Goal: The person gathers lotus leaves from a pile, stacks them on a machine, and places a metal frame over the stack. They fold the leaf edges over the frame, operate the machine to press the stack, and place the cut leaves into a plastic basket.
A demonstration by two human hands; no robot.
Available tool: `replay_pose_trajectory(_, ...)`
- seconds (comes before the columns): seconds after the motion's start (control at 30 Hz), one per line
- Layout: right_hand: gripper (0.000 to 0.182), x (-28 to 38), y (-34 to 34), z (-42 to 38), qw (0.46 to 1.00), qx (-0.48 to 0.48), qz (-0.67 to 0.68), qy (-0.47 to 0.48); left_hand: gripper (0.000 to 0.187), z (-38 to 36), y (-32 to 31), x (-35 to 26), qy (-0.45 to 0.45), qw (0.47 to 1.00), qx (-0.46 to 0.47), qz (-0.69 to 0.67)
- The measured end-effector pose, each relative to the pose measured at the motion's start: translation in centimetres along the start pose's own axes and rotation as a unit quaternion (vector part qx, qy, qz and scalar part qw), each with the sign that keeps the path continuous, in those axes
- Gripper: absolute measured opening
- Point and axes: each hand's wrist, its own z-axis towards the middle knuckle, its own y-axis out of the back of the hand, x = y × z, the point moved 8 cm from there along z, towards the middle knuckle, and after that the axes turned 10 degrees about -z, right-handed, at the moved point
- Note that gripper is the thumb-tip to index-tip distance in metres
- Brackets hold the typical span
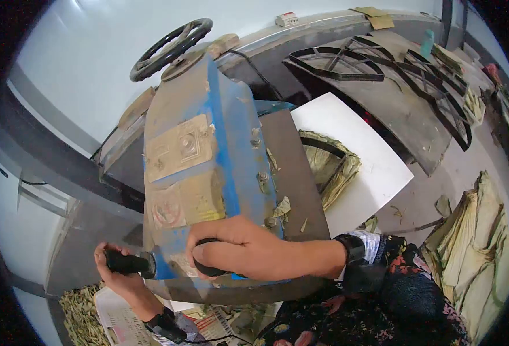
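Observation:
A dusty blue machine [225, 144] fills the middle of the view. My left hand [116, 277] is closed round a black cylindrical handle [126, 262] at the machine's near left corner. Beside it, my right hand [237, 245] grips a black rounded knob [209, 266] on the near end of the machine. To the right of the machine, folded dry leaves [341, 179] lie on a white board [375, 167]. A dark curved strip [323, 143] lies across those leaves, partly hidden by the machine's brown plate [292, 173].
A black handwheel [173, 49] tops the machine's far end. Black metal frames [338, 63] lie on the grey surface at the upper right. Large dry leaves [473, 242] are piled at the right, and small cut pieces [81, 314] lie at the lower left.

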Motion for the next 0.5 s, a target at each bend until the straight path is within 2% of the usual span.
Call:
replay_pose_trajectory(0.17, 0.018, -0.6, 0.3, -0.2, 0.998, -0.03, -0.036, 0.042, 0.026, -0.7, -0.6, 0.6, 0.01, 1.0, 0.009, -0.002)
replay_pose_trajectory(0.23, 0.019, -0.8, 0.5, -0.4, 0.998, -0.036, -0.047, 0.036, 0.026, -1.3, -0.6, 0.5, -0.014, 0.999, -0.038, 0.023)
replay_pose_trajectory(0.37, 0.02, -1.4, 0.6, -0.9, 0.999, -0.042, -0.026, -0.005, 0.026, -1.3, -0.1, 1.3, -0.024, 0.999, -0.018, 0.026)
replay_pose_trajectory(0.5, 0.02, -2.3, 0.7, -0.9, 0.998, -0.055, -0.036, 0.014, 0.029, -1.5, 0.3, 1.7, 0.003, 0.999, -0.022, 0.031)
